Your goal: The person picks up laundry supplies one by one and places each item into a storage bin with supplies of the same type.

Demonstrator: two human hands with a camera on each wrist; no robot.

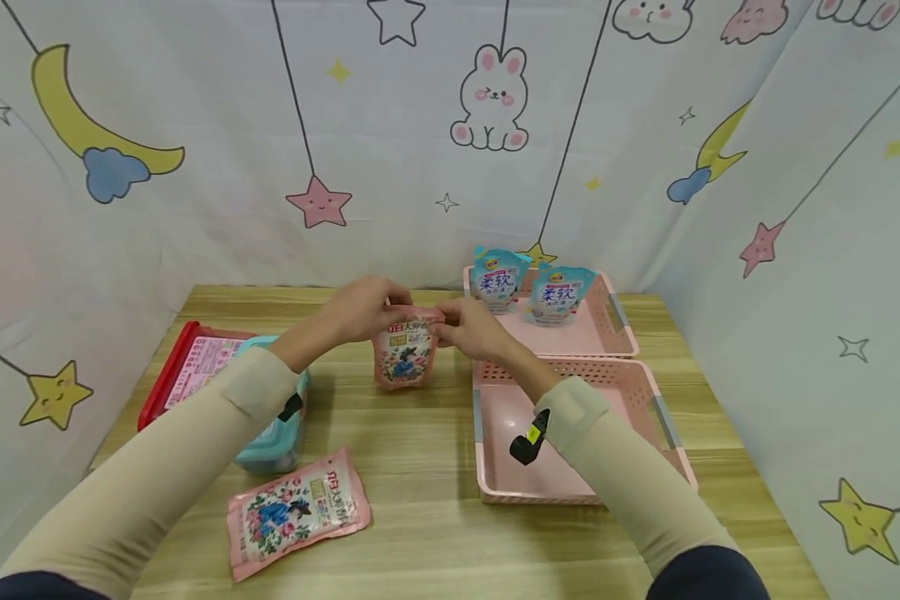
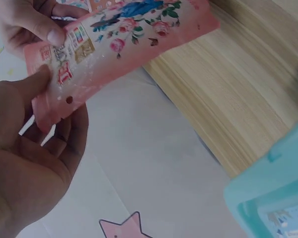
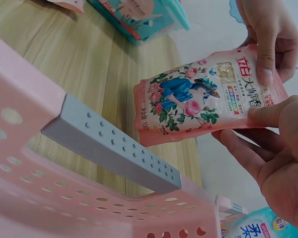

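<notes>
Both hands hold a pink floral detergent pouch (image 1: 405, 354) upright by its top edge, over the table left of the baskets. My left hand (image 1: 363, 310) pinches the upper left corner. The upper right corner is pinched by my right hand (image 1: 478, 327). In the right wrist view, thumbs press the front of the pouch (image 3: 188, 96) while fingers go behind it. A second pink pouch (image 1: 300, 512) lies flat on the table near the front left.
Two pink baskets (image 1: 487, 467) stand at the right, one behind the other. Two blue pouches (image 1: 558, 294) lean in the rear one. At left are a teal-lidded container (image 1: 270, 450) and a red-rimmed box (image 1: 167, 367). A patterned curtain (image 1: 420, 242) hangs behind.
</notes>
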